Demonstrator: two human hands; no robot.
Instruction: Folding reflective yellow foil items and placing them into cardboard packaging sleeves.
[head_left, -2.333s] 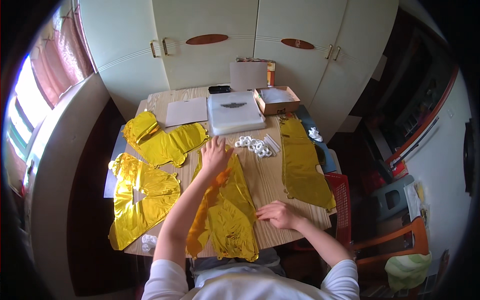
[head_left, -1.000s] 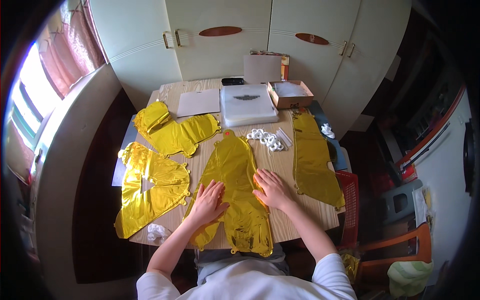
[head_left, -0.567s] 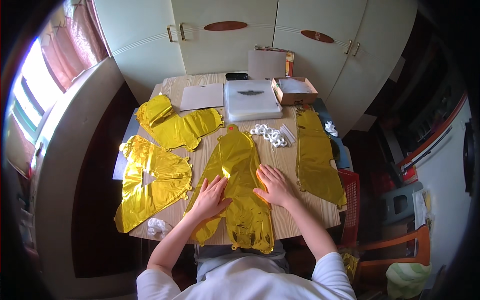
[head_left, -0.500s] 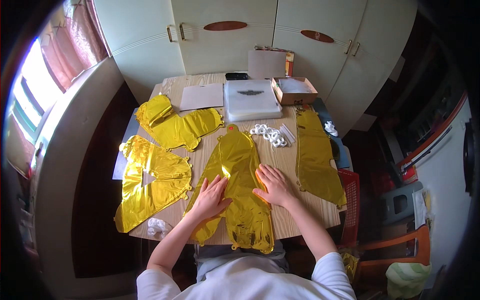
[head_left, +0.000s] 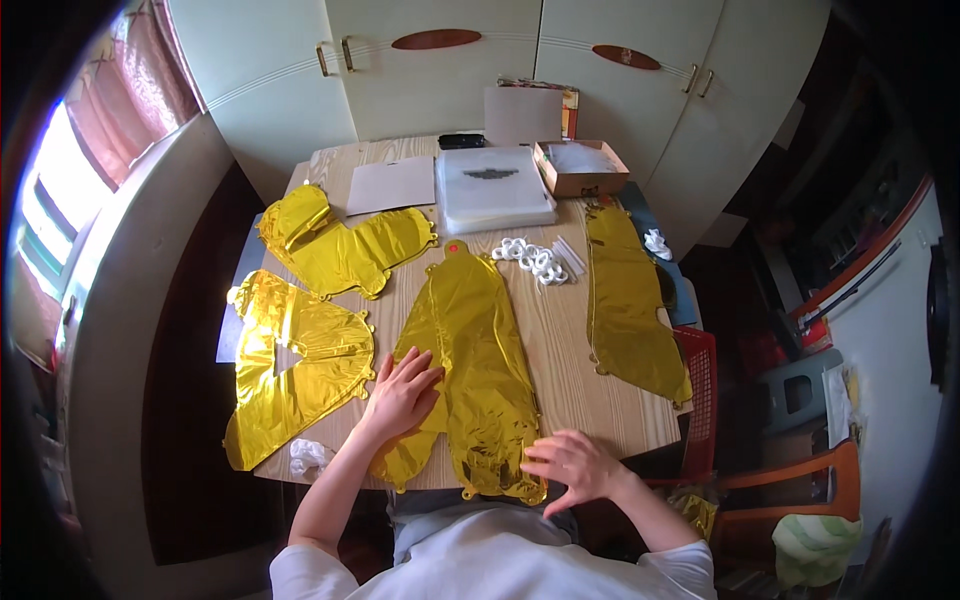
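A flat gold foil balloon lies in the middle of the table, its wide end at the near edge. My left hand rests on the balloon's left side, fingers stretched out. Over the lower right corner of the same balloon is my right hand, fingers apart and holding nothing; whether its fingertips touch the foil I cannot tell. More flat gold foil balloons lie around: one at the far left, one at the near left, and one at the right.
White ribbon coils lie beside thin clear straws. Behind them are a stack of clear plastic bags, a cardboard box and a grey sheet. Crumpled white material sits near left. A red basket and wooden chair stand right.
My right hand has moved from the balloon's middle right edge down to its lower right corner. My left hand has shifted slightly, still on the foil. The view has shifted slightly.
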